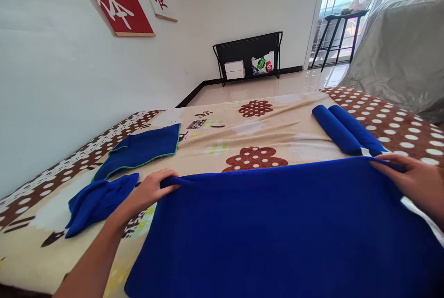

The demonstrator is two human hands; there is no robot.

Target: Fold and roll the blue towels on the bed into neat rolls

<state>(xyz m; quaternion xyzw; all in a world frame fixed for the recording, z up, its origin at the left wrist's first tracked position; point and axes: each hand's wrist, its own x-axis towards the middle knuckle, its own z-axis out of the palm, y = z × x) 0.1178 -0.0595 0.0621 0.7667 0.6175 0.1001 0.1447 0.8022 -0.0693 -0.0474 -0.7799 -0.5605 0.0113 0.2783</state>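
A blue towel (277, 233) is spread in front of me, its far edge stretched between both hands. My left hand (157, 184) pinches the far left corner, fingers closed on the cloth. At the far right corner, my right hand (405, 177) grips the same edge; a white strip shows along the towel's side below it. Two rolled blue towels (338, 129) lie side by side just beyond my right hand. To the left are a crumpled blue cloth (100, 201) and a flatter blue cloth (145, 147) with green edging, partly folded over.
Everything lies on a bed with a patterned beige and brown blanket (215, 138). A white wall (52, 66) with hanging scrolls runs along the left. Beyond the bed are a black rack (248, 55), a stool (340, 25) and a grey-covered piece of furniture (405, 52).
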